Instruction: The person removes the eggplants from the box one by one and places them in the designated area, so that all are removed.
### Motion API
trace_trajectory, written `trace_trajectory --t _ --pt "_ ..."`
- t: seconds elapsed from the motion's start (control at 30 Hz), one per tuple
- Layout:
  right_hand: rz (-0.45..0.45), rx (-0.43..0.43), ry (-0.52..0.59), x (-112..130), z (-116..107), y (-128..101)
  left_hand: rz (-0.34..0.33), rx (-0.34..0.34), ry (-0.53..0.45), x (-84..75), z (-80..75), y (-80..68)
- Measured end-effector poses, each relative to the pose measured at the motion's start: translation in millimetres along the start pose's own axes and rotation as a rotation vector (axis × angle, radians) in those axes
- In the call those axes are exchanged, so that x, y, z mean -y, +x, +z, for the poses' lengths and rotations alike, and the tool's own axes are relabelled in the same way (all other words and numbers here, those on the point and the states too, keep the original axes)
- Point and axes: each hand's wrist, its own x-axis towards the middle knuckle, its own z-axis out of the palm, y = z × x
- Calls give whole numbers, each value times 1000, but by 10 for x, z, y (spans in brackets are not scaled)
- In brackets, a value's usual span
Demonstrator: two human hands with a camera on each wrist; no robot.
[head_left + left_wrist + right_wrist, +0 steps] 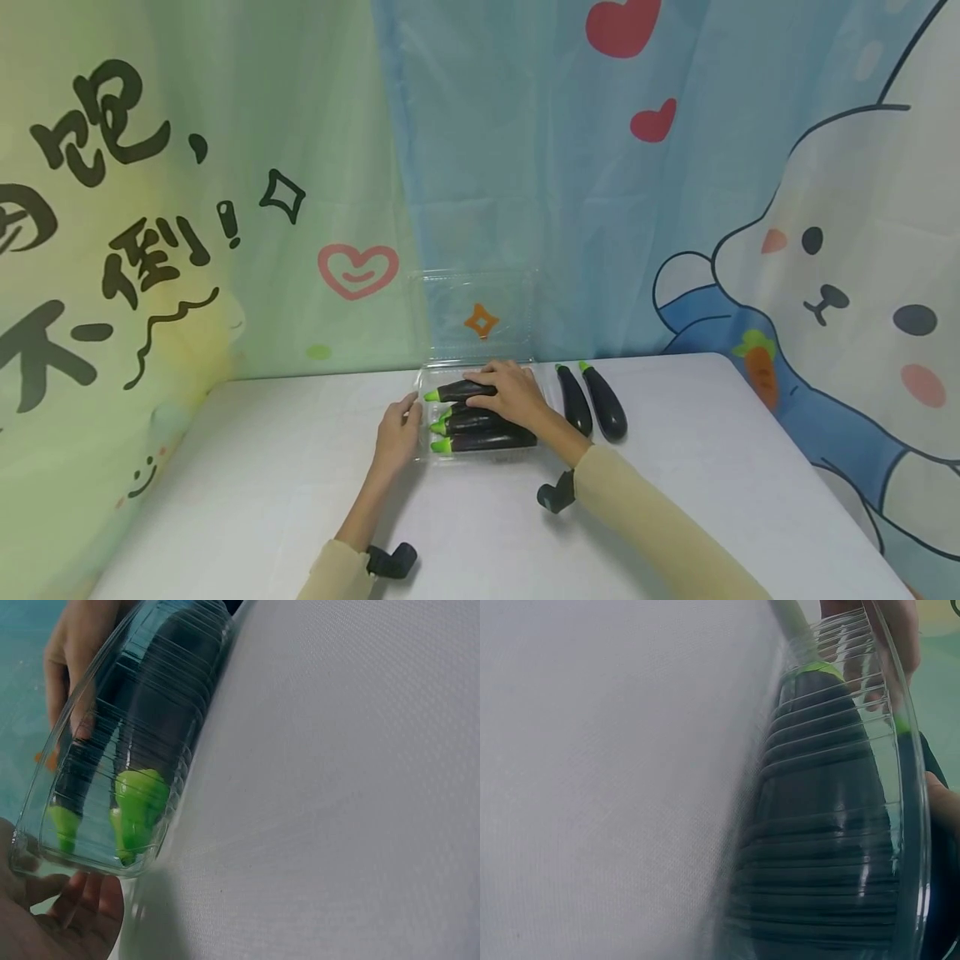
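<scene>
A clear plastic box (480,460) lies on the table, its lid (450,333) raised at the back. Several dark eggplants with green caps lie side by side inside, such as the front eggplant (487,441). My right hand (517,396) reaches over the box and grips the rearmost eggplant (456,391), thumb on the near side and fingers on the far side. At the box's left end, my left hand (397,429) holds the wall and rim. In the left wrist view, its fingers (90,900) curl against the end wall.
Two more eggplants lie right of the box: a slimmer eggplant (574,400) beside it and another eggplant (604,402) farther right. A white cloth covers the table (247,483). Behind its back edge hangs a printed curtain (480,167), close to the raised lid.
</scene>
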Motion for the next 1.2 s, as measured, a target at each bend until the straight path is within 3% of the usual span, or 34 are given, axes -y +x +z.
trace_trajectory --t 0.2,0.77,1.2 --pt "3 5 7 0 19 0 18 -2 2 11 -12 1" --pt "41 -28 47 8 -7 -43 -24 -1 8 -23 -3 2" --pt "69 -70 84 -20 -68 -69 8 -4 20 -6 -6 7"
